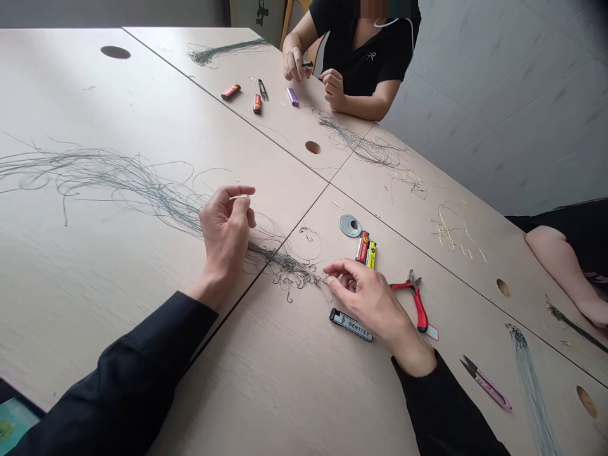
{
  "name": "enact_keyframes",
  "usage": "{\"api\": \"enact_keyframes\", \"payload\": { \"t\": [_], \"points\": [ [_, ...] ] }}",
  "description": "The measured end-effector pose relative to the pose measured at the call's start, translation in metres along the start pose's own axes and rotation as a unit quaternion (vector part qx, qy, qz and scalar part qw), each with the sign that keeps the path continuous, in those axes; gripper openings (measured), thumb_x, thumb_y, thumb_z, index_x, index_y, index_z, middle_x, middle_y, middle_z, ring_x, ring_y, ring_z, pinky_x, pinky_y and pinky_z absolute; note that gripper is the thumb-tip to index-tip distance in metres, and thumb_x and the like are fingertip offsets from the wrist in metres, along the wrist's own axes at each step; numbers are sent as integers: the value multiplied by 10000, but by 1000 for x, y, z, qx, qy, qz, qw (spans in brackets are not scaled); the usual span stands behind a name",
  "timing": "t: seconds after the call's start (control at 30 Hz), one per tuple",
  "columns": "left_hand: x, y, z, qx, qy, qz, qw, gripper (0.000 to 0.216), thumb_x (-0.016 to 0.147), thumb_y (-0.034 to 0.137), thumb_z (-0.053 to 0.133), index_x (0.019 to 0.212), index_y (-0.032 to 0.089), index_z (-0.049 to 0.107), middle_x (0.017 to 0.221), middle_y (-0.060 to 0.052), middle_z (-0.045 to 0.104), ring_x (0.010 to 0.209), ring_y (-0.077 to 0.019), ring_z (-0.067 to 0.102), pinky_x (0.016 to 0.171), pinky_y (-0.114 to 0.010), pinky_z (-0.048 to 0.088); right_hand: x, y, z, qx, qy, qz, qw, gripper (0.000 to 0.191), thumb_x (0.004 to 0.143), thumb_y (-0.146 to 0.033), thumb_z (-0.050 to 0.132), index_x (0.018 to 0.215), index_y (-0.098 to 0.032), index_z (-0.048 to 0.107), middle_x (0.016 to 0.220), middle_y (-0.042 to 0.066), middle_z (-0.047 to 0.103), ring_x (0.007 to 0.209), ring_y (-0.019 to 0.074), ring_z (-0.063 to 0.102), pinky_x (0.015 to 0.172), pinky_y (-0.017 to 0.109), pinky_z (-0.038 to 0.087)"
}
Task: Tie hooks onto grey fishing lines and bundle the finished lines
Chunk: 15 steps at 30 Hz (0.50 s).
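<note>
A long bundle of thin dark wires [118, 180] lies across the pale table [95, 304], ending in a tangle of hooked ends [289, 269]. My left hand [225, 231] is raised over the bundle, thumb and forefinger pinched on a small pale sliver at its fingertips. My right hand [365, 294] rests on the table beside the tangle, its fingertips pinched at the hooked ends. Whether they grip a strand is too fine to see. A black box marked BENTLEY [350, 325] lies under the right wrist.
Two lighters [366, 249], a metal disc [350, 225], red-handled pliers [417, 303] and pink snips [487, 382] lie to the right. Another person [365, 57] works at the far side with lighters [230, 92] and wires [361, 145]. A third person's arm [560, 266] is at the right edge.
</note>
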<state>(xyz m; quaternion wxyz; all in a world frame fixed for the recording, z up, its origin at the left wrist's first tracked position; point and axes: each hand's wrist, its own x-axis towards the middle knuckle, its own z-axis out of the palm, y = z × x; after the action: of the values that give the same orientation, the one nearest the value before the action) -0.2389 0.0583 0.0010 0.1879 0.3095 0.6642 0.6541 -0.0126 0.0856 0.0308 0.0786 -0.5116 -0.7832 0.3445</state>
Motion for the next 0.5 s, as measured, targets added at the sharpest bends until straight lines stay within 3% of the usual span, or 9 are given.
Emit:
{"api": "enact_keyframes", "payload": {
  "t": [0.23, 0.5],
  "points": [
    [0, 1, 0, 0, 0, -8, 1000, 197, 884, 157, 497, 916, 227, 679, 552, 25, 511, 502, -111, 458, 466, -255, 368, 0, 7, -1, 45, 23, -2, 999, 184, 884, -289, 568, 948, -215, 725, 909, 20, 729, 753, 157, 640, 674, 278, 484],
    [0, 0, 0, 1, -3, -2, 1000, 187, 892, 169, 497, 918, 235, 670, 562, 24, 523, 505, -113, 475, 469, -266, 383, 3, 1, 1, 62, 35, -13, 997, 182, 889, -284, 577, 961, -194, 717, 891, 40, 723, 742, 158, 633, 687, 285, 511]
  ]
}}
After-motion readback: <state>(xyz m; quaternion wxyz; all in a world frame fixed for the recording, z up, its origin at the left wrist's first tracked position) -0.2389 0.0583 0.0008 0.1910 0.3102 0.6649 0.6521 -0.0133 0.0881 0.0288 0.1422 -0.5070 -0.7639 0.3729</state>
